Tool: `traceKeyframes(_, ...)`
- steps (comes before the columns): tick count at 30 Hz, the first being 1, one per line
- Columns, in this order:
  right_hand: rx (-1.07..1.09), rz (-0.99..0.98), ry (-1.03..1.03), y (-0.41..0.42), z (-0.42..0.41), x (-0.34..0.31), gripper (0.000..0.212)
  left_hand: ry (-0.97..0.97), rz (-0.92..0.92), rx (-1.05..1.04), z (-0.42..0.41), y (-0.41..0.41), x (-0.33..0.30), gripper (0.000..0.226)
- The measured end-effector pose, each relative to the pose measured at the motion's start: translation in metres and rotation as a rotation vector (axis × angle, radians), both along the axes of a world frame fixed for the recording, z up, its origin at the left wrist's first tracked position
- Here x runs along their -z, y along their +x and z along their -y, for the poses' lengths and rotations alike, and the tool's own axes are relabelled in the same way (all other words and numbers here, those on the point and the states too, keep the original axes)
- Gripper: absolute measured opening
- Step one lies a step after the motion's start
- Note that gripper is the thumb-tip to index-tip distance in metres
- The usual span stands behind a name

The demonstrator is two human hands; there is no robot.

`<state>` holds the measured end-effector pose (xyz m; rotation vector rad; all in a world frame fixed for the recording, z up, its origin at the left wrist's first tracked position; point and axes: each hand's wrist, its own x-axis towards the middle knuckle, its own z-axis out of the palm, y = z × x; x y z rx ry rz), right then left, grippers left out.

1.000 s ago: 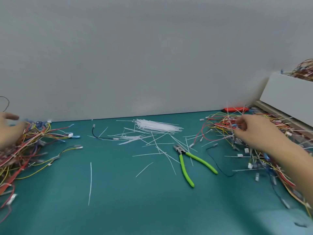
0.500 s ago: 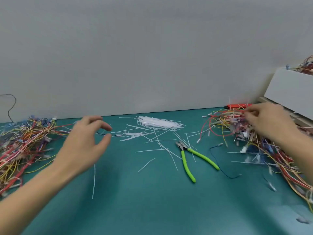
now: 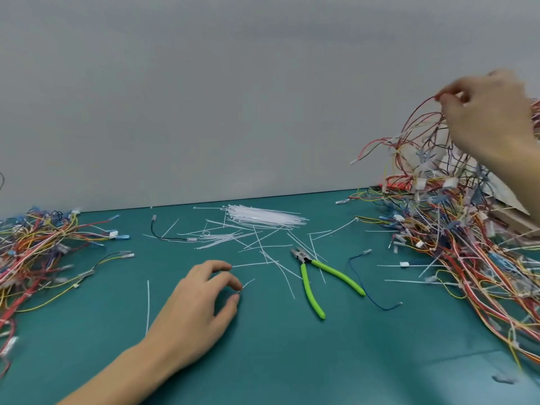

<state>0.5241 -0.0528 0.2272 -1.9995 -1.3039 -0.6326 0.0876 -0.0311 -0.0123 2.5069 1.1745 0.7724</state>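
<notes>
The left hand point(image 3: 201, 305) sits low over the bench point(image 3: 292, 361), fingers curled. Its thumb and forefinger tips are right at the near end of a short white tie point(image 3: 247, 284) lying flat on the green surface. From here I cannot tell whether they actually pinch it or only touch it.

The right hand point(image 3: 491, 121) is up high at the right. It pinches the top of a red wire point(image 3: 422, 104) loop between thumb and fingertips, and a clump of coloured wires with white connectors hangs from it. That clump trails down into the big right-hand tangle point(image 3: 455, 238) spread over the bench's right side.

Between the 2 hands lie green-handled cutters point(image 3: 309, 289), handles spread, nose pointing away. Just beside them is a loose blue wire point(image 3: 380, 307). Further back, near the grey wall point(image 3: 233, 97), rests a bundle of white cable ties point(image 3: 263, 219) with strays scattered around it. A black wire point(image 3: 169, 237) lies to its left. 1 long white strip point(image 3: 148, 308) lies just left of the left forearm. A second wire pile point(image 3: 38, 247) covers the far left.
</notes>
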Motion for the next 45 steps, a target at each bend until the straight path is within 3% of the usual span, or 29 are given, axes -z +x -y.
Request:
traceKeyframes(3, 0.029, 0.014, -0.294, -0.002, -0.009, -0.014, 0.021, -0.01, -0.022, -0.008, 0.0, -0.002, -0.001, 0.008)
traceKeyframes(6, 0.015, 0.03, -0.377, -0.011, -0.019, -0.024, 0.018, -0.007, -0.018, -0.02, 0.0, -0.001, -0.001, 0.007)
traceKeyframes(11, -0.114, -0.368, -0.846, -0.024, -0.017, -0.012, 0.03, -0.011, -0.022, -0.029, -0.001, -0.001, 0.001, 0.005)
traceKeyframes(15, -0.243, -0.513, -1.088, -0.033, -0.015, 0.019, 0.043, -0.015, -0.014, -0.021, -0.001, -0.003, 0.002, 0.005)
traceKeyframes(17, -0.231, -0.431, -1.187, -0.038, -0.014, 0.038, 0.039, -0.015, -0.016, -0.019, -0.001, -0.002, 0.002, 0.005)
traceKeyframes(19, -0.21, -0.229, -1.252, -0.041, -0.014, 0.056, 0.03, -0.016, -0.019, -0.021, -0.001, -0.002, 0.001, 0.005)
traceKeyframes(23, -0.26, 0.042, -0.987, -0.048, -0.017, 0.073, 0.032, -0.015, -0.02, -0.019, -0.001, -0.002, 0.0, 0.006)
traceKeyframes(26, -0.257, -0.033, -0.748, -0.048, -0.017, 0.065, 0.031, -0.027, -0.023, -0.019, -0.001, -0.001, -0.001, 0.005)
traceKeyframes(28, -0.228, -0.174, -0.448, -0.039, -0.018, 0.047, 0.032, -0.03, -0.027, -0.023, -0.001, -0.001, -0.001, 0.005)
traceKeyframes(31, -0.144, -0.304, 0.214, -0.011, -0.015, 0.014, 0.036, -0.024, -0.023, -0.02, -0.002, -0.001, -0.001, 0.003)
traceKeyframes(32, -0.089, -0.318, 0.321, -0.003, -0.017, 0.011, 0.038, -0.022, -0.023, -0.021, -0.002, -0.001, -0.001, 0.003)
traceKeyframes(33, -0.059, -0.299, 0.301, 0.002, -0.019, 0.008, 0.035, -0.022, -0.026, -0.023, -0.001, 0.0, -0.002, 0.003)
traceKeyframes(36, -0.051, -0.39, -0.167, 0.012, -0.019, 0.016, 0.021, -0.029, -0.038, -0.024, 0.0, -0.001, -0.004, 0.003)
traceKeyframes(37, -0.034, -0.423, -0.191, 0.016, -0.018, 0.019, 0.02, -0.027, -0.039, -0.021, 0.0, -0.002, -0.004, 0.003)
traceKeyframes(42, -0.151, -0.478, 0.091, 0.015, -0.013, 0.0, 0.023, -0.021, -0.06, -0.025, 0.001, -0.001, -0.004, 0.004)
traceKeyframes(45, -0.18, -0.426, 0.423, 0.0, -0.004, -0.009, 0.029, -0.003, -0.054, -0.028, 0.0, 0.0, -0.006, 0.004)
